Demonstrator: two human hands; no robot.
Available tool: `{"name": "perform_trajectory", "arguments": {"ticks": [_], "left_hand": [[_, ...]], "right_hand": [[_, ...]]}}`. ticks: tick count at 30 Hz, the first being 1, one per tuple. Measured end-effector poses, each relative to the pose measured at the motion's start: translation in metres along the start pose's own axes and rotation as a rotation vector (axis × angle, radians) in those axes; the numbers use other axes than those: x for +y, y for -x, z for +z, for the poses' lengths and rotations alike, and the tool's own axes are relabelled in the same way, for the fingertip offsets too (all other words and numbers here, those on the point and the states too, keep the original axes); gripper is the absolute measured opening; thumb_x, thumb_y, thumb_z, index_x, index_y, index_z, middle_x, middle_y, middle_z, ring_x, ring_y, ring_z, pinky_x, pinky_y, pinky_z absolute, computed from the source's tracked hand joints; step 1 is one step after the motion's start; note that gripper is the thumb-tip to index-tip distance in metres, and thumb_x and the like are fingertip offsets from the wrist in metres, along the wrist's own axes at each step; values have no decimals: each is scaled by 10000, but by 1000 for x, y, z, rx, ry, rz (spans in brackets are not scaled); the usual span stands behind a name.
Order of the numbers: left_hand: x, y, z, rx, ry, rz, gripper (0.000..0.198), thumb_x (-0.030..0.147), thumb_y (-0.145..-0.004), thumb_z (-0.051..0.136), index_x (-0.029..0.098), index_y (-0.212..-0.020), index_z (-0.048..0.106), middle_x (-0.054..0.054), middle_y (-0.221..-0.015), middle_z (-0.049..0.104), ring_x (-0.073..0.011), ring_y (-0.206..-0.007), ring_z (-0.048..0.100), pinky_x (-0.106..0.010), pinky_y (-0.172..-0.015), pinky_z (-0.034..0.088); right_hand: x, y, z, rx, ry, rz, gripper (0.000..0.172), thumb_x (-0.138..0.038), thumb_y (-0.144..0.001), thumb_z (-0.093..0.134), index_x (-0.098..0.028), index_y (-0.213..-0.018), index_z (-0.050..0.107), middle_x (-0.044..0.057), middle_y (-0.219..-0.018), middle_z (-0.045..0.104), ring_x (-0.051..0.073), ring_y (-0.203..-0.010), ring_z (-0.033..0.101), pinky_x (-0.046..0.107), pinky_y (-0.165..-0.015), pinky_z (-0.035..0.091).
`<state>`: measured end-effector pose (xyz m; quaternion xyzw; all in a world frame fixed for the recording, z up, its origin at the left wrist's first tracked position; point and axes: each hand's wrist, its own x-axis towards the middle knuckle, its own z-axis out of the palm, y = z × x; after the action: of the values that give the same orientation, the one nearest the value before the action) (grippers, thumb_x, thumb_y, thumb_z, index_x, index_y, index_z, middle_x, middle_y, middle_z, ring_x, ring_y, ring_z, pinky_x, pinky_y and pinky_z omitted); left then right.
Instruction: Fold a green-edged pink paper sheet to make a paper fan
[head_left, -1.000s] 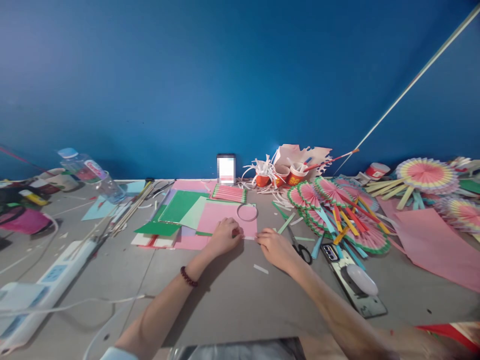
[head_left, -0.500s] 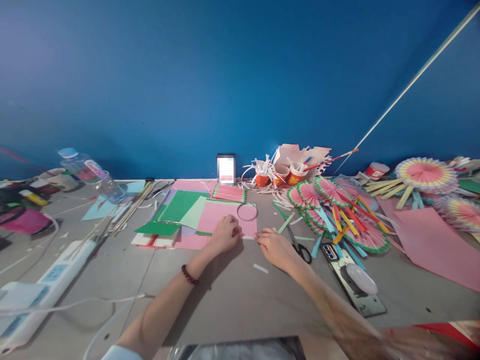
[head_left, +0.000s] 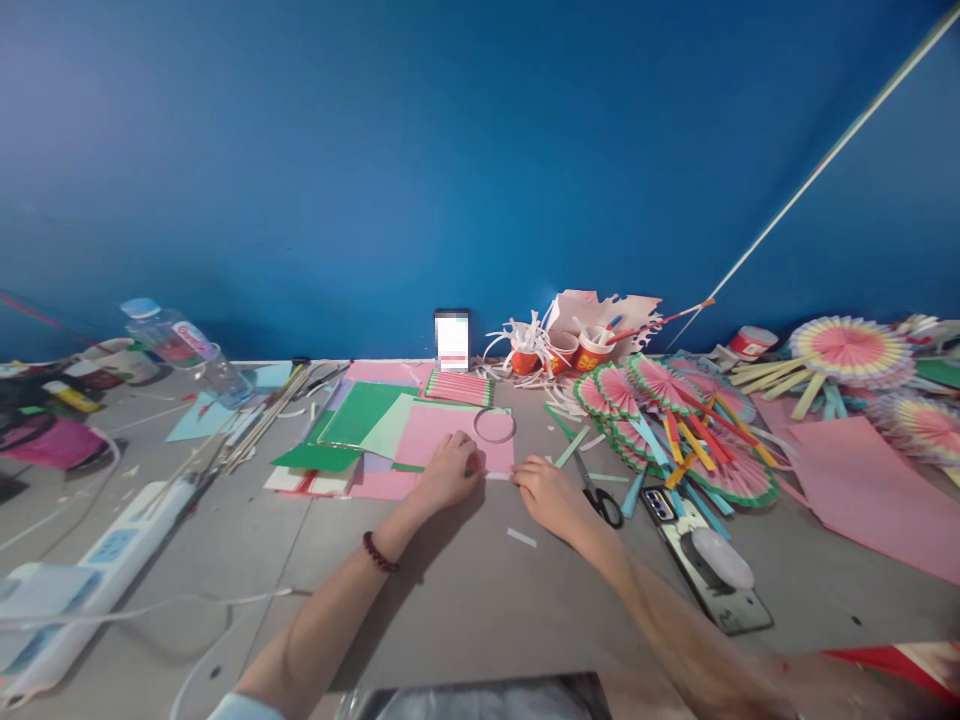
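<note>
In front of me lies a pink paper sheet (head_left: 431, 430) with a narrow white strip (head_left: 497, 476) along its near edge. My left hand (head_left: 452, 472) has its fingers curled down on this edge, at the strip's left end. At the other end, by the sheet's near right corner, the fingertips of my right hand (head_left: 551, 497) are pinched together on the strip. What lies under the fingertips is hidden. A thin grey ring (head_left: 494, 425), like a nearly used-up tape roll, rests flat on the sheet between and beyond my hands. Nearer me is a loose white strip (head_left: 522, 538).
Green card sheets (head_left: 360, 412) are stacked to the left, and a pink-striped folded paper (head_left: 459, 387) lies behind. Scissors (head_left: 606, 507), a phone (head_left: 709, 560) and pleated paper fans (head_left: 675, 420) are on the right. Red cups (head_left: 559, 352) stand by the wall; a power strip (head_left: 105, 560) is left.
My hands have barely moved; both stay at the near edge of the pink sheet. The view has shifted very slightly.
</note>
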<state>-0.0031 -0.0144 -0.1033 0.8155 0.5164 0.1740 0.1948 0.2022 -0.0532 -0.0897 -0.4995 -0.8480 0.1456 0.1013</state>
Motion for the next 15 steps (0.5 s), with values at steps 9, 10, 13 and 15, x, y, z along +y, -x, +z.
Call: {"name": "perform_trajectory", "arguments": {"ticks": [9, 10, 13, 15], "left_hand": [[-9, -1, 8, 33, 44, 13, 84, 177, -808, 621, 206, -853, 556, -48, -962, 558, -223, -939, 503, -358, -825, 427], [-9, -1, 8, 32, 52, 11, 83, 187, -812, 625, 207, -859, 559, -48, -967, 560, -223, -944, 504, -358, -830, 426], [-9, 0, 8, 27, 62, 12, 86, 190, -809, 630, 202, -872, 572, -55, -981, 567, -224, -944, 504, -363, -839, 425], [-9, 0, 8, 32, 65, 17, 94, 181, -802, 632, 201, -880, 584, -58, -989, 572, -225, -942, 501, -368, -845, 423]], "right_hand": [[-8, 2, 1, -2, 106, -77, 457, -116, -892, 483, -223, -1323, 589, 98, -1098, 623, 236, -1041, 535, 351, -895, 431], [-9, 2, 1, -12, 120, -81, 441, -125, -898, 479, -227, -1307, 608, 103, -1108, 617, 241, -1049, 533, 360, -898, 431], [-10, 3, 1, -24, 116, -70, 417, -123, -903, 473, -214, -1273, 642, 120, -1140, 608, 249, -1092, 529, 376, -926, 430], [-10, 3, 2, -22, 84, -52, 400, -114, -892, 485, -197, -1239, 666, 125, -1151, 611, 242, -1115, 533, 369, -950, 430]]}}
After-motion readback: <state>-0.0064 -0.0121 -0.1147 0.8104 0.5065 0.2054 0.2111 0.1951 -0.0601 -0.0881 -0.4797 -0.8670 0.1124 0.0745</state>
